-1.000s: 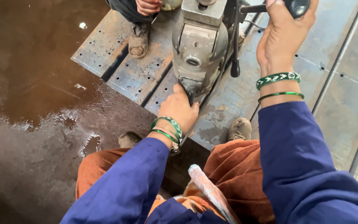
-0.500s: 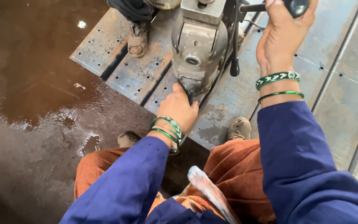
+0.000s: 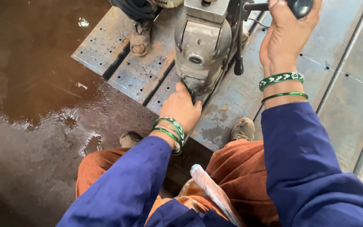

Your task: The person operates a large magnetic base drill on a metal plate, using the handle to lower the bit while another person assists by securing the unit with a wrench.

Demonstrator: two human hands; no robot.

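Head view worries me: my left hand [image 3: 183, 107], fingers curled at the drill press [image 3: 201, 50] base, could get caught if my right hand [image 3: 288, 35], wrapped round the feed handle [image 3: 299, 6], pulls down.

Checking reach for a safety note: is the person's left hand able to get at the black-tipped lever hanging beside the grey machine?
Probably yes. The left hand rests at the machine base, and the lever hangs just beyond with nothing between them.

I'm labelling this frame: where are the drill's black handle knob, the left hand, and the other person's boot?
black handle knob [image 3: 300, 7], head view, rounded end.
left hand [image 3: 183, 108], head view, back of hand.
boot [image 3: 140, 38], head view, toe cap.
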